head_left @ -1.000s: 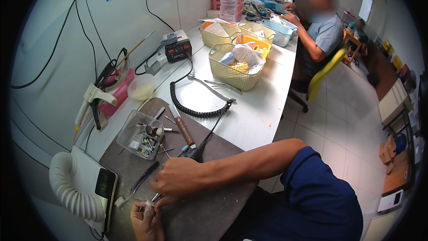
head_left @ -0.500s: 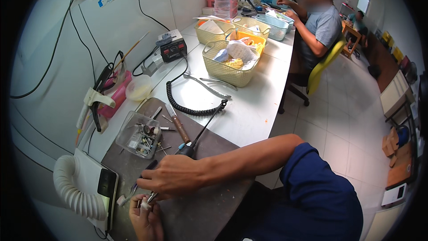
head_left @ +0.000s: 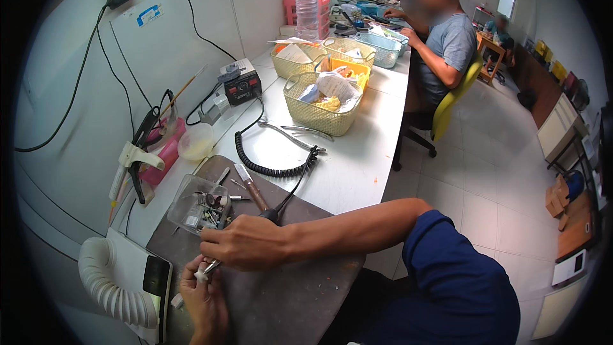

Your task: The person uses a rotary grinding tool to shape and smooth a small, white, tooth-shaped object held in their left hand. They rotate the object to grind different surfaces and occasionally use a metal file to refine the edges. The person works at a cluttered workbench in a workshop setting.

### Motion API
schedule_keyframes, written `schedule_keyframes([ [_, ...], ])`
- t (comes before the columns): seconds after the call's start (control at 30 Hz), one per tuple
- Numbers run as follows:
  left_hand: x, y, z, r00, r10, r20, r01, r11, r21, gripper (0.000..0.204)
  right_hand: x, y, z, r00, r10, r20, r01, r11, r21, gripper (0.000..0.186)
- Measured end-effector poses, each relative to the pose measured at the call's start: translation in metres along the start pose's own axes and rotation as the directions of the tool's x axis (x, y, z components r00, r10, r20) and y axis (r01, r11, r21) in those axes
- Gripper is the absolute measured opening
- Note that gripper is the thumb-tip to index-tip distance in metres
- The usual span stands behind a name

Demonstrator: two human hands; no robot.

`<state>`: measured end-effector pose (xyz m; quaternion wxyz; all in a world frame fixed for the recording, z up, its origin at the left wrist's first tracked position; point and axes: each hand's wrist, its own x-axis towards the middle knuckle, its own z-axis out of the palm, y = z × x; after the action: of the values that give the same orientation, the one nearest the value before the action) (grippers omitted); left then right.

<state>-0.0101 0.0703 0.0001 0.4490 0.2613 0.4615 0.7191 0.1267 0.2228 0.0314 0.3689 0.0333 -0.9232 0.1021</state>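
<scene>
My right hand is closed around a rotary handpiece, whose black rear end and cord stick out behind the fist. Its metal tip points down toward my left hand. Pinched in the left fingers is a small whitish piece, too small to name, right at the metal tip; I cannot tell if they touch. Both hands are over a dark grey mat. Just beyond the right fingers stands a clear plastic box of small burs and polishing wheels.
A brown-handled knife lies beside the box. A coiled cord runs to a black control unit. Pliers and baskets stand farther along. A white hose is at left. A person sits at the far bench.
Both hands have moved away from me, closer to the clear box, with handpiece and whitish piece still held. The view has tilted slightly.
</scene>
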Motion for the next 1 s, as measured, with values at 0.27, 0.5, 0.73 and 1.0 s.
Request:
schedule_keyframes([
  [0.27, 0.007, -0.004, 0.023, 0.997, -0.061, 0.049, 0.061, 0.998, -0.002, 0.020, -0.012, 0.006, -0.002, 0.992, 0.066, 0.109, -0.068, 0.998, 0.013, 0.017],
  [0.5, -0.011, 0.019, 0.008, 0.995, -0.100, 0.019, 0.101, 0.994, -0.052, 0.019, 0.011, -0.006, -0.008, 0.987, 0.131, 0.094, -0.135, 0.990, 0.041, 0.026],
  [0.73, -0.007, 0.014, 0.013, 0.995, -0.093, 0.019, 0.095, 0.989, -0.114, 0.017, 0.016, 0.003, -0.015, 0.896, 0.295, 0.331, -0.282, 0.955, -0.088, 0.056],
  [1.0, -0.005, 0.015, 0.008, 0.994, -0.105, 0.036, 0.110, 0.972, -0.210, 0.015, 0.017, -0.004, -0.015, 0.830, 0.388, 0.401, -0.376, 0.920, -0.113, 0.061],
])
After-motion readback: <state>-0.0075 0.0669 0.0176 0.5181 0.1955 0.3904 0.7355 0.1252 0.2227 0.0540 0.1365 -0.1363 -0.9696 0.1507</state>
